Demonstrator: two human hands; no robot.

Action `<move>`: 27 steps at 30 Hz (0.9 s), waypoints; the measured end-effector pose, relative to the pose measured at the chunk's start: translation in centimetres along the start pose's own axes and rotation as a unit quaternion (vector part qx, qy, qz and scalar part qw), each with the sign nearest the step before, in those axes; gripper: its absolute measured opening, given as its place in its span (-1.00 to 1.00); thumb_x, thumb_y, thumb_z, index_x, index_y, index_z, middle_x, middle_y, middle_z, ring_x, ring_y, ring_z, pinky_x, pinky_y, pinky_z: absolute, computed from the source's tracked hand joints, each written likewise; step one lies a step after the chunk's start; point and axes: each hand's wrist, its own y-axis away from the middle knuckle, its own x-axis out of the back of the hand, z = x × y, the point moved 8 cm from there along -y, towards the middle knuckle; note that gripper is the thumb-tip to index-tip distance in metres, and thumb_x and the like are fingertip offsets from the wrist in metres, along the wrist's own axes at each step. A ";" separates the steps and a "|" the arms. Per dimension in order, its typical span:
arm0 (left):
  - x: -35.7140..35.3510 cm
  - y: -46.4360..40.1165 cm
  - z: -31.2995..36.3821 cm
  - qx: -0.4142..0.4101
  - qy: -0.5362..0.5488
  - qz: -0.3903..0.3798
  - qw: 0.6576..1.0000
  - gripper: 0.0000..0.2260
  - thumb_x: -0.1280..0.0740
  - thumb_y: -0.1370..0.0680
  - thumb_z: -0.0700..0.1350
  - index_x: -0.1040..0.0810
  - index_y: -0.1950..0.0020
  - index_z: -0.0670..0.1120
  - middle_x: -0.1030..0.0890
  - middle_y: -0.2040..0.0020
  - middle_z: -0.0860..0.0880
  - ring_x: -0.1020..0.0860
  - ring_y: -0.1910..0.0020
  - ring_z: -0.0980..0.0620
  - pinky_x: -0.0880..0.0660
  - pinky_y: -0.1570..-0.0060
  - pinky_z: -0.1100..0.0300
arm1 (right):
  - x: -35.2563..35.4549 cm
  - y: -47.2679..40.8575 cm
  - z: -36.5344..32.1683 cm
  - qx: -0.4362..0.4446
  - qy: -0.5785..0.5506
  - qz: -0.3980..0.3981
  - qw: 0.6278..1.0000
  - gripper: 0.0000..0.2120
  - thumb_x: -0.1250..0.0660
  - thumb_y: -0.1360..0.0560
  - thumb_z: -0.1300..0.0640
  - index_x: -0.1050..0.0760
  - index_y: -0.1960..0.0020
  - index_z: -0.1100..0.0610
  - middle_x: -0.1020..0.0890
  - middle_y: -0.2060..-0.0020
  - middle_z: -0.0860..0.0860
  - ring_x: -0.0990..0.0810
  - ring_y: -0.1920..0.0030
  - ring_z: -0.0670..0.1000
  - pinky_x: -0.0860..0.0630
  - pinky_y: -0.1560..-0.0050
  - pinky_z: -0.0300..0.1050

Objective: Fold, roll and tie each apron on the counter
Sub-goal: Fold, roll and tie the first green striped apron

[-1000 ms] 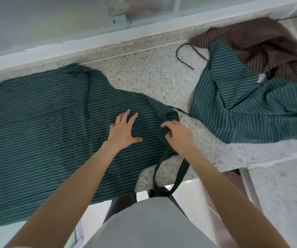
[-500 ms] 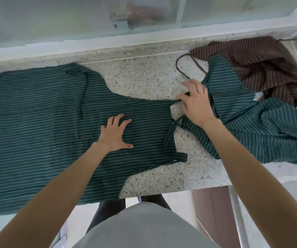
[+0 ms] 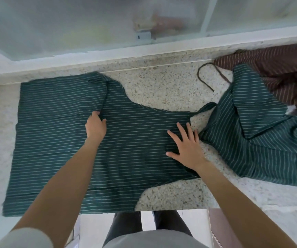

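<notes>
Left grip point(image 3: 96, 125) pinches green apron point(image 3: 54, 140) on speckled counter point(image 3: 162, 86).

The counter point(image 3: 162, 83) is a speckled stone surface, light with brown and grey grains, and a white ledge runs along its far edge. A dark green striped apron point(image 3: 54, 140) lies spread flat on its left and middle part, and its lower edge reaches the front edge of the counter. On the right lies a second green striped apron point(image 3: 251, 133), crumpled, and it partly covers a brown striped apron point(image 3: 278, 68) in the far right corner. A thin dark strap point(image 3: 205, 76) curls on the bare stone near the brown one.
</notes>
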 end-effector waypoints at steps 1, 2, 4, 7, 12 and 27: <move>0.3 -0.2 0.6 -0.003 0.010 0.006 1.000 -0.72 -0.24 -0.59 -0.14 -0.42 -0.27 -0.21 -0.56 -0.14 -0.22 -0.52 -0.10 -0.18 -0.42 -0.06 0.02 | 0.0 0.0 0.0 -0.001 -0.002 0.002 1.000 -0.24 -0.19 -0.44 -0.36 -0.04 -0.52 -0.09 0.07 -0.53 0.09 0.15 -0.50 0.28 0.10 -0.43 0.29; 0.7 -0.2 1.8 -0.017 0.022 0.015 1.000 -0.77 -0.25 -0.59 -0.13 -0.48 -0.21 -0.19 -0.60 -0.09 -0.19 -0.54 -0.06 -0.15 -0.42 -0.03 0.05 | 0.0 0.0 0.0 -0.003 0.002 -0.001 1.000 -0.24 -0.18 -0.44 -0.36 -0.03 -0.52 -0.09 0.08 -0.53 0.09 0.16 -0.50 0.28 0.11 -0.43 0.29; 1.1 0.0 5.5 -0.065 0.054 0.016 0.996 -0.81 -0.29 -0.57 -0.11 -0.55 -0.13 -0.15 -0.63 -0.04 -0.12 -0.57 -0.02 -0.09 -0.43 -0.03 0.11 | 0.0 -0.3 0.0 -0.009 0.013 -0.017 1.000 -0.24 -0.15 -0.45 -0.37 0.03 -0.52 -0.11 0.13 -0.53 0.08 0.21 -0.49 0.26 0.13 -0.43 0.28; 0.9 0.4 12.2 -0.136 0.125 -0.001 0.983 -0.77 -0.35 -0.53 -0.09 -0.55 -0.14 -0.15 -0.63 -0.03 -0.07 -0.57 0.03 0.02 -0.43 -0.04 0.22 | 0.1 -0.4 -0.1 -0.013 0.017 -0.030 0.999 -0.24 -0.13 -0.46 -0.36 0.09 -0.53 -0.13 0.19 -0.52 0.06 0.25 -0.49 0.25 0.15 -0.44 0.27; -1.2 0.8 20.8 -0.258 0.137 -0.091 0.952 -0.61 -0.23 -0.59 0.04 -0.42 -0.35 -0.13 -0.53 -0.24 -0.05 -0.50 -0.15 0.04 -0.40 -0.15 0.22 | 0.2 -0.4 -0.1 -0.017 0.013 -0.037 0.999 -0.24 -0.13 -0.47 -0.36 0.11 -0.52 -0.14 0.22 -0.52 0.05 0.28 -0.49 0.23 0.18 -0.44 0.25; -1.9 4.1 13.4 -0.354 0.010 -0.098 0.930 -0.65 -0.16 -0.56 0.20 -0.58 -0.15 0.04 -0.56 -0.20 0.02 -0.44 -0.21 0.00 -0.37 -0.18 0.12 | 6.5 -3.3 -3.6 -0.006 -0.094 0.170 0.981 -0.65 -0.32 -0.49 0.09 -0.45 -0.25 0.14 -0.50 -0.22 0.10 -0.45 -0.21 0.17 -0.41 -0.20 0.04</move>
